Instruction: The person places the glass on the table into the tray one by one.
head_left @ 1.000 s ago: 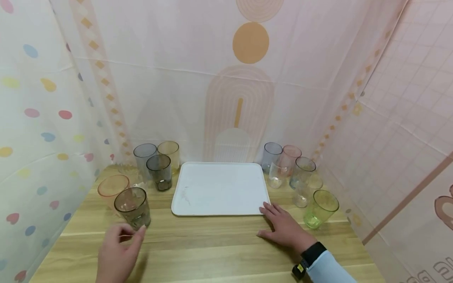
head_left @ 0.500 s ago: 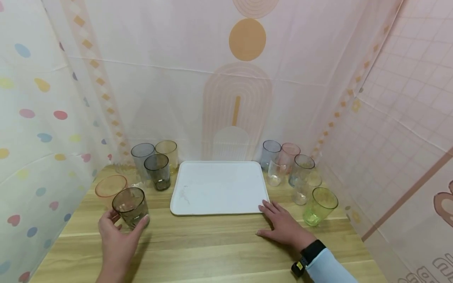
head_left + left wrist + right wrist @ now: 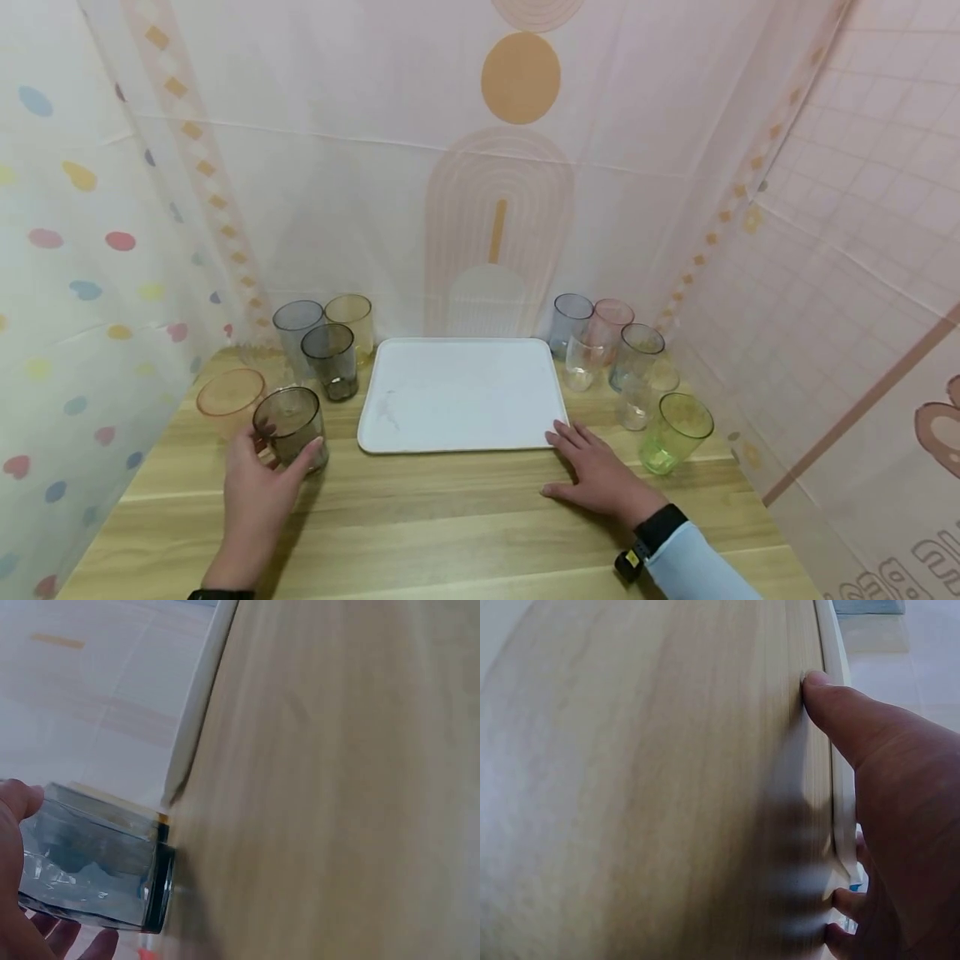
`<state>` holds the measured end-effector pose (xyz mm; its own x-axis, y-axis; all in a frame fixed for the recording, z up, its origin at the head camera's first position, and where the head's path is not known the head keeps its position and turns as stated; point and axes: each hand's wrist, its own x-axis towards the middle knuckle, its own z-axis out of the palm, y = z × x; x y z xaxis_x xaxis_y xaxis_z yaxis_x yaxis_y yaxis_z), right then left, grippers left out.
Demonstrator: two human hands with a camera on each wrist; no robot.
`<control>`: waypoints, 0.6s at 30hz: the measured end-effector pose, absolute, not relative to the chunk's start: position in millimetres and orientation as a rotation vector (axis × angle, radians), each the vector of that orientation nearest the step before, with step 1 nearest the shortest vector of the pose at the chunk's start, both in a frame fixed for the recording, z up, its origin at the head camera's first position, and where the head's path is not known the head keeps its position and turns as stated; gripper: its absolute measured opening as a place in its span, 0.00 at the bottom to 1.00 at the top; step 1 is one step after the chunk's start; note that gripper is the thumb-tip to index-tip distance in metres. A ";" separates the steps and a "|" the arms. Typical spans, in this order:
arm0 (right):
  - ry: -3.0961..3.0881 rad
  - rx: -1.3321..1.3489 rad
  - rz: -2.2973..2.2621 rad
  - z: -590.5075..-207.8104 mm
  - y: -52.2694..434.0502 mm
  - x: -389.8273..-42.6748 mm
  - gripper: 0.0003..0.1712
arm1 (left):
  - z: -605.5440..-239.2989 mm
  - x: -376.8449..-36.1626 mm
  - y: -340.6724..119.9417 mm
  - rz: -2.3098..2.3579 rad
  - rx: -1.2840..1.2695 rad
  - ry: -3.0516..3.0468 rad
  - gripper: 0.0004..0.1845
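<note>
My left hand (image 3: 258,492) grips a dark smoky drinking glass (image 3: 298,433), thumb on its right side and fingers round its left. In the left wrist view the same glass (image 3: 90,862) shows its thick base close to the wood. Just left of it stands an orange-rimmed clear glass (image 3: 228,396), partly behind my fingers. My right hand (image 3: 600,479) lies spread with its fingertips at the near right corner of a white tray (image 3: 461,400). The right wrist view shows the thumb (image 3: 847,712) stretched out beside the tray's edge.
Behind the held glass stand a second dark glass (image 3: 335,367), a blue-grey glass (image 3: 294,329) and a yellow glass (image 3: 352,321). Right of the tray several more glasses are grouped, with a green glass (image 3: 675,437) nearest me. A patterned cloth (image 3: 360,208) hangs behind the wooden table (image 3: 450,533).
My left hand has reached forward and taken hold of the dark smoky glass, which has shifted slightly to the right. The right hand stays at the tray's corner.
</note>
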<state>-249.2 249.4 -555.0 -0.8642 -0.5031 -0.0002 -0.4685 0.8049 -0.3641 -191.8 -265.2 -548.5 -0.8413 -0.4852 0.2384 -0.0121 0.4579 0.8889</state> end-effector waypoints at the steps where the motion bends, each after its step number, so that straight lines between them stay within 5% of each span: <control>1: 2.891 -0.780 -0.549 -554.9 249.6 -249.3 0.55 | -546.7 -193.7 -263.4 -1.369 0.410 -2.262 0.50; 18: 2.890 -0.800 -0.574 -551.8 249.4 -248.5 0.54 | -517.1 -263.1 -194.4 -1.457 0.141 -2.342 0.51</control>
